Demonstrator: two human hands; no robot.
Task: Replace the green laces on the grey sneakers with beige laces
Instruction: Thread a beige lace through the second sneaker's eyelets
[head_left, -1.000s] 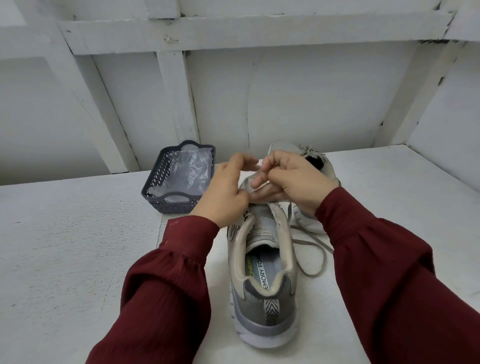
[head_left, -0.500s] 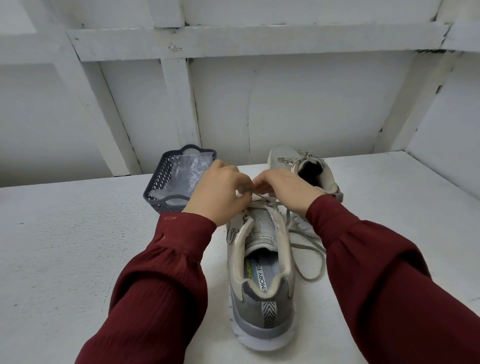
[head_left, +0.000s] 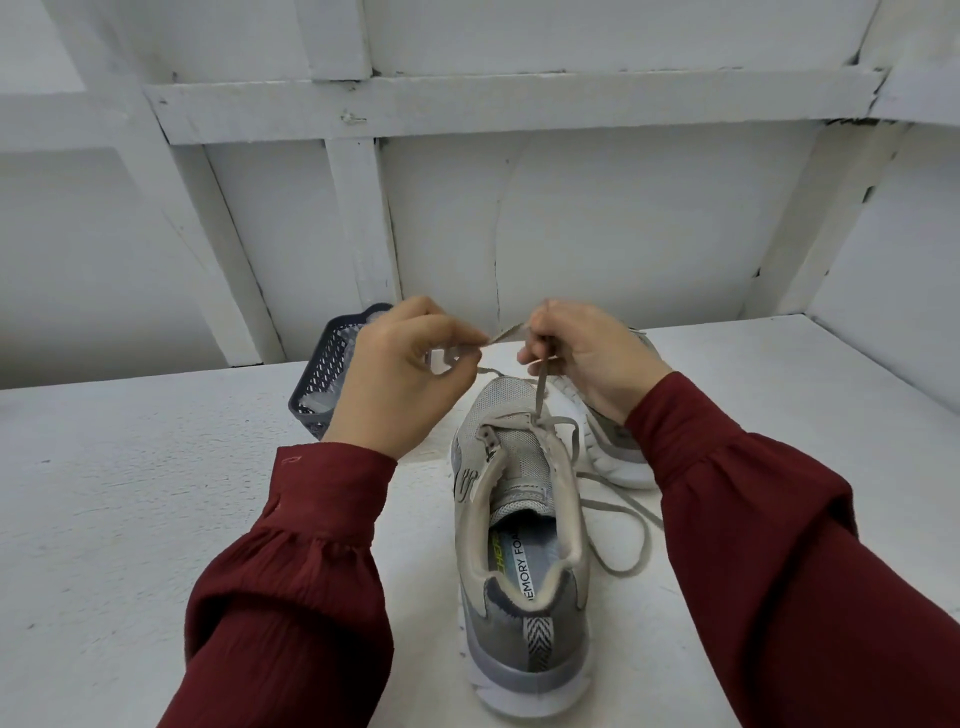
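Both hands have lifted off the front of the shoe and drawn apart; half a second ago they were bunched together low over its tongue. The left hand (head_left: 400, 374), at centre frame, pinches a beige flat shoelace (head_left: 506, 333) between thumb and forefinger. The right hand (head_left: 587, 353), just to its right, has its fingers curled round the same lace. A short stretch of lace spans the gap between them, and from the right hand a strand drops to an eyelet at the front of the grey mesh sneaker (head_left: 519, 545). That sneaker stands on the white desk (head_left: 130, 493) below the hands, in the lower middle of the frame, heel toward the camera. More beige lace lies in a loose loop on the desk along the sneaker's right side; I cannot tell where it ends. A second grey sneaker (head_left: 618, 462) lies behind the right wrist, mostly hidden, its white sole showing. Left of the left hand and partly covered by it, a dark blue-grey perforated plastic basket (head_left: 319, 379) sits on the desk holding crumpled clear plastic (head_left: 347, 338).
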